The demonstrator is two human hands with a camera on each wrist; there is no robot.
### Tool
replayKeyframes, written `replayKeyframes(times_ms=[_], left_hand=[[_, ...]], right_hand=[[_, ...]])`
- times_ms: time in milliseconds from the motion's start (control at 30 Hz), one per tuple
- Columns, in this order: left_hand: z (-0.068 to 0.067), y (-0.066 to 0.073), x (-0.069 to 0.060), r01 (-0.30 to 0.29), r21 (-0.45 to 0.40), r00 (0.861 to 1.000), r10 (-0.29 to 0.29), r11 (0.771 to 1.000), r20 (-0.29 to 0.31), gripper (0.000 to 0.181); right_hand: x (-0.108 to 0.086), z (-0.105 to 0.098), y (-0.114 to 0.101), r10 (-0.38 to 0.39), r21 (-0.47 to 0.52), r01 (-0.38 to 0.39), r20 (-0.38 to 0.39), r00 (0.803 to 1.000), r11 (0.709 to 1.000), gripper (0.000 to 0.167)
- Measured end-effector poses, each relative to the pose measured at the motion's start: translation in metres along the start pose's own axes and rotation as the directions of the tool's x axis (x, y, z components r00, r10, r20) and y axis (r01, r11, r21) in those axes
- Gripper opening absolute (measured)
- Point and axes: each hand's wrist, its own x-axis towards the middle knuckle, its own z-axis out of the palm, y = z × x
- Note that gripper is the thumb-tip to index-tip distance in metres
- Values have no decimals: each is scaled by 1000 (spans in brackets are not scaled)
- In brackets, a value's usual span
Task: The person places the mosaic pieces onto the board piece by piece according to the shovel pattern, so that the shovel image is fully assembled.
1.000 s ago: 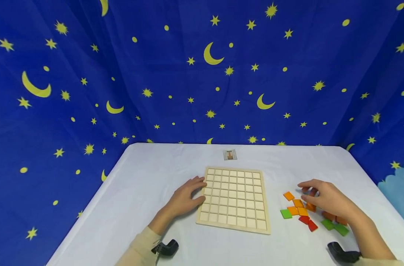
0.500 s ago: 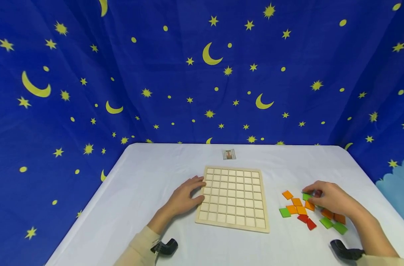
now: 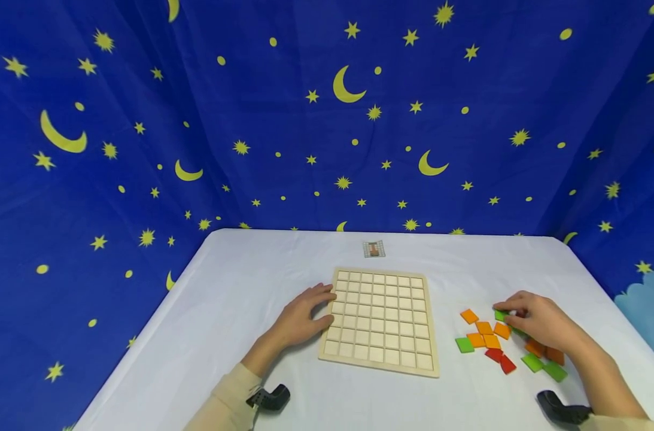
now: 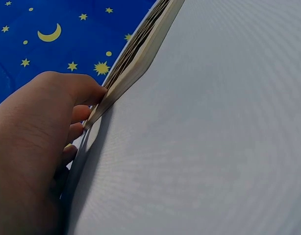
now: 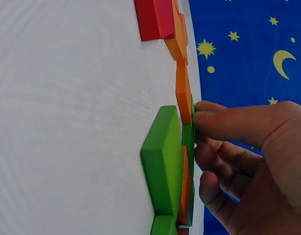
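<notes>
My left hand (image 3: 300, 317) rests at the left edge of a wooden grid board (image 3: 380, 323); its fingers are fairly straight and touch the rim. In the left wrist view the thumb of the left hand (image 4: 42, 117) lies against the rim of the board (image 4: 133, 68). My right hand (image 3: 542, 320) is over the far side of a group of coloured tiles. Its thumb and index finger pinch a green tile (image 3: 501, 315), partly hidden by the fingers. The right wrist view shows the right hand (image 5: 248, 147) beside several tiles, the other fingers loosely curled.
Orange tiles (image 3: 484, 327), two red tiles (image 3: 507, 364) and other green tiles (image 3: 555, 372) lie right of the board. A small patterned card (image 3: 374, 249) lies beyond the board. A blue star-patterned cloth (image 3: 305, 120) hangs behind the white table (image 3: 240, 257).
My right hand has come down among the tiles, and its thumb and index finger have closed on a green tile. The left hand has stayed at the board's edge.
</notes>
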Motion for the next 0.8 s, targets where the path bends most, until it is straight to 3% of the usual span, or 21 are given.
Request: replayKeyframes(times_ms=[800], left_hand=[[1, 2, 1, -7, -10, 1000, 7, 1000, -4, 47]], right_hand=[[4, 0, 1, 5, 23, -5, -4, 1000, 1000, 35]])
